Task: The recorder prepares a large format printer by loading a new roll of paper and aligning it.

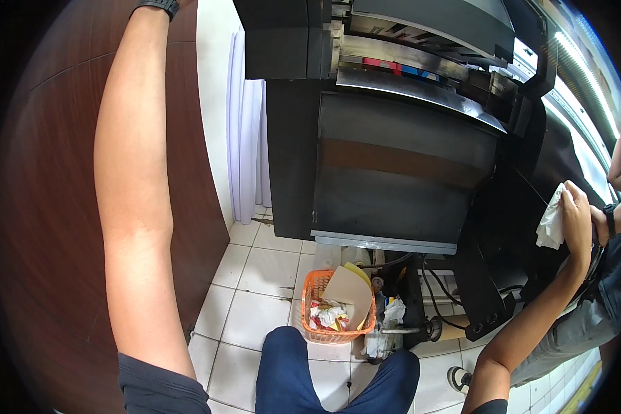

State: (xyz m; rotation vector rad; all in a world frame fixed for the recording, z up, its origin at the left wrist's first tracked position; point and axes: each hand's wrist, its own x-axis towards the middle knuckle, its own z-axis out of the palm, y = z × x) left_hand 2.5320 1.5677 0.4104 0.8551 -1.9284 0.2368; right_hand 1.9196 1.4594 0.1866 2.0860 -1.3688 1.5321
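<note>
My right hand (577, 210) is raised at the far right, its fingers closed on a crumpled white tissue (550, 222) that hangs down from them. It is beside the dark side of a large black printing machine (407, 131). My left arm (134, 159) stretches up along a dark reddish-brown wooden panel, with a black watch (160, 5) at the wrist. Only a sliver of my left hand (181, 3) shows at the top edge; its fingers and whatever they touch are out of the picture.
An orange basket (309, 293) with crumpled paper and cardboard stands on white floor tiles (255, 317) before my knees. Cables and a metal shaft (401, 330) lie under the machine. Another person in grey trousers (566, 348) stands close at right. A pale curtain (245, 138) hangs behind.
</note>
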